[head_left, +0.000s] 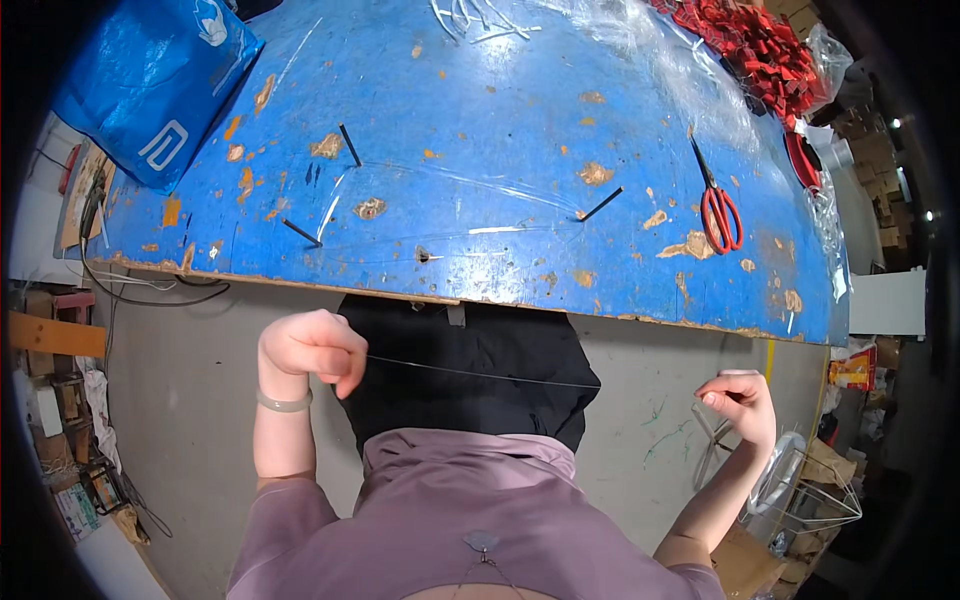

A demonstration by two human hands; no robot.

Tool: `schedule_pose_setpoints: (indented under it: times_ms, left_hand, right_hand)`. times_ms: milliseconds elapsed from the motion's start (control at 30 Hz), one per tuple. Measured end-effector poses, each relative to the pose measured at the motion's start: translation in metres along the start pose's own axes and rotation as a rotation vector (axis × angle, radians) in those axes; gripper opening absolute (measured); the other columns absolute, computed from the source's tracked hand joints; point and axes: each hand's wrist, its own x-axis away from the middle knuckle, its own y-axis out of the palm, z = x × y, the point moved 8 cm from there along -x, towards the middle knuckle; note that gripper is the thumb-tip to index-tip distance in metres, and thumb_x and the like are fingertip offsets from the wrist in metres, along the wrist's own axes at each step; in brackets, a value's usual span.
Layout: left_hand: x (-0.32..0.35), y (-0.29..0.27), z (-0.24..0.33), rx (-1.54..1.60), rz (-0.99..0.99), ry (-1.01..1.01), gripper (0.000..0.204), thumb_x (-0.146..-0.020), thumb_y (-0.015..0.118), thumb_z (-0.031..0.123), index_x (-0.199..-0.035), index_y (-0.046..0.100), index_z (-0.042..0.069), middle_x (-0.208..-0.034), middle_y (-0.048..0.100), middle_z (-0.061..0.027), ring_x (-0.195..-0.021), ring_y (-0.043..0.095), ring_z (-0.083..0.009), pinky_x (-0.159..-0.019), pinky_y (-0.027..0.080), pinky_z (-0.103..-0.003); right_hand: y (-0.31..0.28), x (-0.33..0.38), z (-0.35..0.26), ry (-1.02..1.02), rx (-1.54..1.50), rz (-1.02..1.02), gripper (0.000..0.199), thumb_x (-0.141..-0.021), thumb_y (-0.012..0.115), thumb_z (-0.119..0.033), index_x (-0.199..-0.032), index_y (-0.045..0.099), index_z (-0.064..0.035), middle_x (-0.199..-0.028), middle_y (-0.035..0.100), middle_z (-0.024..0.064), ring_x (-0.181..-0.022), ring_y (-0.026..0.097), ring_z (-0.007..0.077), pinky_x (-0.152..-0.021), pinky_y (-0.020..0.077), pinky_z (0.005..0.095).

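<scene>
A thin, pale thread (490, 376) stretches across my lap, in front of the table's near edge. At its left end my left hand (315, 350) is closed, fingers curled down around it. My right hand (742, 402) is raised at the right, thumb and fingertips pinched together in line with the thread. The stretch close to the right fingers fades against the grey floor. On the table, clear strands (480, 181) run around three thin black pegs, one upper left (350, 145), one lower left (302, 233) and one at the right (601, 204).
Red-handled scissors (721, 218) lie on the worn blue table (480, 110). A blue bag (150, 90) sits at the far left, red ribbon bows (750, 55) and clear plastic film (690, 90) at the far right. White strips (485, 20) lie at the back. Red-handled cutters (803, 160) rest near the right edge.
</scene>
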Motion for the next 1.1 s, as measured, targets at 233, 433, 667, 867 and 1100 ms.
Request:
schedule_pose_setpoints:
  times_ms: [233,433,667,867,1100]
  left_hand:
    - [0.043,-0.044,0.025,-0.077,0.236,0.258,0.035,-0.084,0.050,0.021,-0.064,0.054,-0.006,-0.044,0.043,-0.0026,-0.033,0.031,-0.0069,-0.033,0.021,-0.024]
    - [0.071,-0.081,0.057,0.052,0.498,0.506,0.032,-0.085,0.050,0.025,-0.066,0.047,0.000,-0.048,0.035,0.0005,-0.041,0.029,-0.0076,-0.039,0.023,-0.021]
    - [0.051,-0.155,0.073,0.592,0.824,0.523,0.023,-0.090,0.043,0.019,-0.078,0.051,0.001,-0.055,0.036,0.0035,-0.047,0.030,-0.0065,-0.043,0.027,-0.019]
    - [0.025,-0.166,0.092,-0.628,1.093,0.245,0.019,-0.087,0.047,0.020,-0.097,0.055,0.006,-0.059,0.043,-0.0007,-0.055,0.046,-0.0129,-0.046,0.037,-0.024]
    - [0.003,-0.109,0.079,-1.915,0.771,-0.164,0.024,-0.084,0.050,0.023,-0.106,0.057,0.016,-0.068,0.050,-0.0067,-0.068,0.056,-0.0222,-0.056,0.045,-0.032]
  right_hand:
    - [0.010,-0.033,-0.056,-0.191,-0.051,-0.107,0.015,-0.068,0.068,-0.013,-0.071,0.064,0.0006,-0.057,0.054,0.0044,-0.049,0.045,0.0092,-0.044,0.0311,0.0230]
    - [0.024,-0.098,-0.109,-0.389,-0.009,-0.140,0.014,-0.068,0.068,-0.014,-0.070,0.064,-0.0003,-0.058,0.055,0.0037,-0.050,0.045,0.0077,-0.044,0.0306,0.0223]
    - [0.002,-0.222,-0.138,-0.275,-0.107,0.135,0.020,-0.083,0.055,-0.021,-0.088,0.059,-0.0023,-0.055,0.040,-0.0053,-0.046,0.033,0.0023,-0.041,0.0236,0.0184]
    - [-0.017,-0.275,-0.098,-0.122,-0.013,0.250,0.023,-0.079,0.058,-0.025,-0.079,0.061,-0.0024,-0.052,0.040,-0.0052,-0.045,0.035,0.0036,-0.042,0.0252,0.0193]
    - [-0.060,-0.195,-0.014,-0.065,0.436,0.423,0.028,-0.073,0.065,-0.021,-0.061,0.055,0.0026,-0.048,0.039,-0.0030,-0.049,0.035,0.0050,-0.043,0.0292,0.0242]
